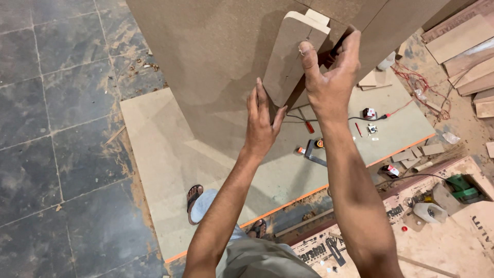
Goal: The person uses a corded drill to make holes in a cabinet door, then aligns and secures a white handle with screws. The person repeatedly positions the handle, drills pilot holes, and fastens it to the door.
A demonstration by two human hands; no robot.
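Note:
A tall brown fibreboard panel (216, 56) stands upright in front of me. Against it leans a smaller rounded fibreboard piece (288, 56). My left hand (261, 126) presses flat with spread fingers on the lower edge of that piece and the panel. My right hand (329, 77) grips the small piece's upper right side, thumb on its face, fingers curled behind around something dark that I cannot make out.
A large board with an orange edge (154, 149) lies on the grey tiled floor (56, 128). On it lie a red pencil (309, 126), a square (314, 152), a tape measure, small boxes and a cable. Stacked offcuts (468, 46) sit at the right. My sandalled foot (194, 198) rests on the board.

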